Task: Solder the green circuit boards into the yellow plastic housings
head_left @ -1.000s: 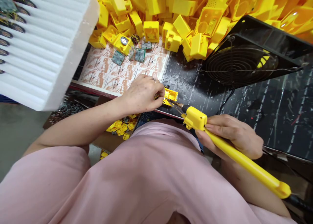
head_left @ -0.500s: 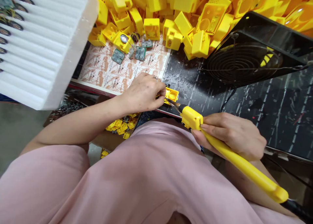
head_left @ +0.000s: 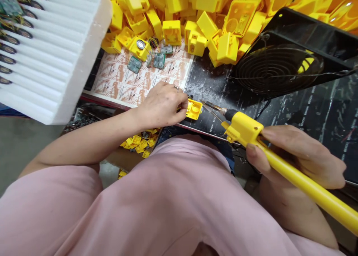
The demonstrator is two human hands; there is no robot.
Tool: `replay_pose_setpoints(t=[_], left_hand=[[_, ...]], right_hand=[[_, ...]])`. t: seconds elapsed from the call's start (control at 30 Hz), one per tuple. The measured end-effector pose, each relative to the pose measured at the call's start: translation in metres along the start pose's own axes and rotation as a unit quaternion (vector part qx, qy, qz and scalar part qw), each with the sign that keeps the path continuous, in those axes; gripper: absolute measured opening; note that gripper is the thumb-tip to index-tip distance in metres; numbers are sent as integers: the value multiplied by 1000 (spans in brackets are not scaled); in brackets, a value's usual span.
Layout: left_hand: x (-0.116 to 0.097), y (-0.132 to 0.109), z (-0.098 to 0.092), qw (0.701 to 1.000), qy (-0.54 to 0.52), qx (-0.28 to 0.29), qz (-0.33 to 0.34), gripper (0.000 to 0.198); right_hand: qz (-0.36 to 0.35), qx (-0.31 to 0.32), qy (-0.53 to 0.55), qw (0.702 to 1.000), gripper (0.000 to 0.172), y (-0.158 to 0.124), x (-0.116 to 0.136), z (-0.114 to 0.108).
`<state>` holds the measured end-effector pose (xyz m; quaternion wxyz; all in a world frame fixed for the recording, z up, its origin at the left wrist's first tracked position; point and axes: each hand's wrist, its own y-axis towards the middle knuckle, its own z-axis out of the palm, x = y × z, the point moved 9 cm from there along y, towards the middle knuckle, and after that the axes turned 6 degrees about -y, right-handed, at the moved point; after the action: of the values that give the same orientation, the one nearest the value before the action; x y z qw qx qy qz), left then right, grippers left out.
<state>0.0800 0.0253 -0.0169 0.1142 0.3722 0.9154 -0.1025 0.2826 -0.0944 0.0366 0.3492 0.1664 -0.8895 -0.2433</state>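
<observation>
My left hand pinches a small yellow plastic housing at the near edge of the black bench mat. My right hand grips a yellow soldering iron by its handle. The iron's metal tip hangs just right of the housing, a little apart from it. A ring shows on a finger of the left hand. My lap in pink cloth fills the bottom of the view.
A heap of yellow plastic housings covers the back of the bench. Small green circuit boards lie on a printed sheet. A black fan stands at right. A white foam tray with parts sits at left.
My right hand has drawn the soldering iron back to the right, and its tip has left the housing. The left hand has stayed on the housing.
</observation>
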Motion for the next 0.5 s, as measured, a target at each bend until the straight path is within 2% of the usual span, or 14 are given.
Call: replay_pose_setpoints(t=[0.13, 0.4, 0.5], left_hand=[[0, -1, 0, 1000, -1, 9, -9, 24], [0, -5, -1, 1000, -18, -5, -9, 25], [4, -13, -7, 998, -37, -51, -15, 29]], right_hand=[[2, -38, -12, 999, 54, -3, 1, -5], [24, -25, -38, 999, 52, -1, 4, -1], [12, -59, -38, 997, 49, -4, 4, -2]])
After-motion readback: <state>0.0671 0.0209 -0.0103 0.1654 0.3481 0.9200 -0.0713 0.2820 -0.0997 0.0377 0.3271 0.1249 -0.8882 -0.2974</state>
